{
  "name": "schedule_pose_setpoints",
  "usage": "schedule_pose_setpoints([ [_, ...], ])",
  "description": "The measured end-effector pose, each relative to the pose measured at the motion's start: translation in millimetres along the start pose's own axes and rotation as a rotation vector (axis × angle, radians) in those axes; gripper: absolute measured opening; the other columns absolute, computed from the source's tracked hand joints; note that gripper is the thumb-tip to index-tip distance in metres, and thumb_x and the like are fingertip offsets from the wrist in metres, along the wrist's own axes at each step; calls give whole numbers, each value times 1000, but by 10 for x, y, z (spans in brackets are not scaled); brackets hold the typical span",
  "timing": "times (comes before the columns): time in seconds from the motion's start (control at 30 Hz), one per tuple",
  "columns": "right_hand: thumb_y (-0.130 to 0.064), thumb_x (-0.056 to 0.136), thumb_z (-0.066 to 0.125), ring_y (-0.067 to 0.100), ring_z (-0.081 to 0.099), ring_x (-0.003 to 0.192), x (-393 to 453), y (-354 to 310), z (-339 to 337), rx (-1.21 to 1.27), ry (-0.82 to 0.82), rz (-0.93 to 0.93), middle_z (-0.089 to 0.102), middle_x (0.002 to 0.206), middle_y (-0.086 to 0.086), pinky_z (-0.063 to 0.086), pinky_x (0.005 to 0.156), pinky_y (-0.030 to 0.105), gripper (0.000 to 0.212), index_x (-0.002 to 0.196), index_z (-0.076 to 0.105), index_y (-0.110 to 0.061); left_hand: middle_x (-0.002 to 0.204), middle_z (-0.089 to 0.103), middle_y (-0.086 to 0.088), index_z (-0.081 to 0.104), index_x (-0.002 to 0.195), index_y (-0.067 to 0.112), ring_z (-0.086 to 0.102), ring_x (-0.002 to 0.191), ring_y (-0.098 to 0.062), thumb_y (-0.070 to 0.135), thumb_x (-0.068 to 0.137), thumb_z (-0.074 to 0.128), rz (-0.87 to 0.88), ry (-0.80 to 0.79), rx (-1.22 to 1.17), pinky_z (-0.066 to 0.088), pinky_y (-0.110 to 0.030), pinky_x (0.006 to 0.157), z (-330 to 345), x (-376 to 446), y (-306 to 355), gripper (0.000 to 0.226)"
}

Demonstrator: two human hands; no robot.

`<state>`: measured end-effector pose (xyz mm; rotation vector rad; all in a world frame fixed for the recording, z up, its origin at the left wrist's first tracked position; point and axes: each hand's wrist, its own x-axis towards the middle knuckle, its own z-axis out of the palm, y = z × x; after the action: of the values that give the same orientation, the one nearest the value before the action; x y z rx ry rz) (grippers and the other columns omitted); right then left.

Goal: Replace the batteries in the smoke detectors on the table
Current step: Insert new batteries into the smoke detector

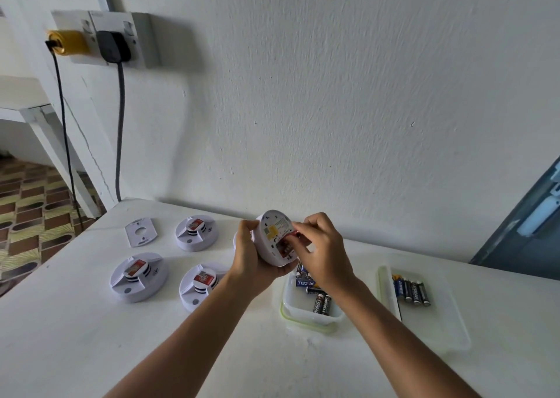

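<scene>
White plastic detector (274, 240) was held above the table (75, 337), tilted with its back toward the camera, roughly at frame centre, over the tub (312, 317) at about 5 o'clock from it. Left hand (248, 252) gripped it, fingers curled round the rim at its 9 o'clock side, thumb on the edge. Right hand (318, 246) had fingers bent into the open battery bay at 4 o'clock of the back face, pinching at something red there; cannot tell if a cell was actually between the fingertips.

Judgement: detector looks light, stiff, smooth shell, a bit slippery; best held by the rim, not by the bay clips or the label side. Bay contacts likely the fragile part.

Tub held several loose batteries (319, 302), just below the right wrist. Second tray (430, 334) at 3 o'clock of the tub, with a row of batteries (412, 290) at its far end. Three more detectors at 9 o'clock of the hands, face up: far one (196, 232), near-left one (138, 276), near-right one (202, 285) partly behind the left forearm. Mounting plate (140, 231) at 10 o'clock, apart from them. Wall socket (100, 38) with two plugs at upper left.
</scene>
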<state>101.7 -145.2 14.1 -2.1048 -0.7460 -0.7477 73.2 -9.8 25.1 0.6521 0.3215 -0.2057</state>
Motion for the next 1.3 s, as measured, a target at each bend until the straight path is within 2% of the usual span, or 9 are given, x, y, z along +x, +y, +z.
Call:
schedule_pose_setpoints([
  [0.67,-9,73,81,2,60,75,62,-202,-31,482,-266,493,64,82,-4,45,70,13,18,90,77,-13,105,63,-21,61,114,5,59,101,-32,42,90,33,30,43,44,49,-46,84,6,-48,38,53],
  [0.8,-31,60,89,1,49,94,63,-172,-22,356,-188,654,52,107,-4,42,80,15,65,117,57,-25,106,62,-22,63,112,5,56,102,-34,41,89,37,40,58,-1,49,-48,84,29,-93,68,50],
  [0.9,-40,49,92,19,45,124,108,-183,-55,519,-330,807,42,136,0,45,101,38,103,136,37,-35,105,65,-23,65,111,5,57,104,-36,42,89,38,19,14,-71,46,-51,90,51,-138,93,51],
  [1.0,-7,84,72,33,28,140,103,-145,-95,651,-424,771,18,156,23,30,113,32,77,146,28,-13,134,53,-6,59,131,25,61,109,-33,72,84,38,1,-55,-3,39,-58,100,324,-129,72,70],
  [1.03,13,94,46,38,16,144,82,-136,-115,617,-499,689,9,155,30,3,112,40,61,147,18,5,144,38,8,46,139,41,59,117,-30,91,70,38,96,-99,65,32,-64,104,366,-20,105,86],
  [1.07,22,94,30,41,12,144,11,-142,-112,616,-502,695,9,153,35,23,110,18,53,145,15,14,144,34,14,38,142,49,57,122,-29,97,61,37,128,-197,83,33,-65,104,430,-45,116,94],
  [1.1,21,93,39,41,22,142,4,-77,-79,732,-474,780,24,148,37,42,77,8,51,142,29,12,141,42,7,45,140,43,58,119,-28,91,70,34,161,-121,143,39,-61,100,405,-57,121,86],
  [1.17,-11,70,84,31,58,118,129,-100,-13,808,-330,871,60,124,21,53,73,17,63,126,56,-17,110,68,-16,65,118,12,61,102,-32,54,90,32,-3,-120,-18,49,-50,85,245,-63,44,61],
  [1.3,-29,47,93,24,70,97,137,-122,16,870,-302,832,72,105,8,57,72,31,78,117,61,-15,95,71,-20,68,104,5,59,97,-34,41,87,31,62,-120,21,48,-46,81,105,-132,148,55],
])
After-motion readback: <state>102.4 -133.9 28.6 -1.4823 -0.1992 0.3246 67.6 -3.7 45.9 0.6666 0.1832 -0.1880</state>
